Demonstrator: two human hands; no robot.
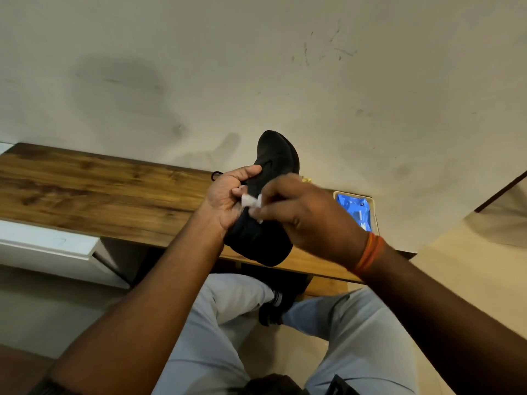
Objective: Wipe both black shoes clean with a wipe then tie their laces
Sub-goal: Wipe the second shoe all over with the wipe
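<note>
One black shoe [275,161] is lifted above the wooden table [94,192], toe pointing away from me. My left hand [228,195] grips its left side, thumb across the top. My right hand [302,212] pinches a small white wipe [251,201] and presses it against the shoe's upper, between the two hands. A bit of black lace [216,175] pokes out left of the left hand. A second dark shoe [273,309] with white stripes shows low down between my knees, under the table.
A blue packet [355,209] lies in a pale tray at the table's right end, close to my right hand. A white box or drawer [48,246] sits below the table's left front edge. A plain wall stands right behind the table.
</note>
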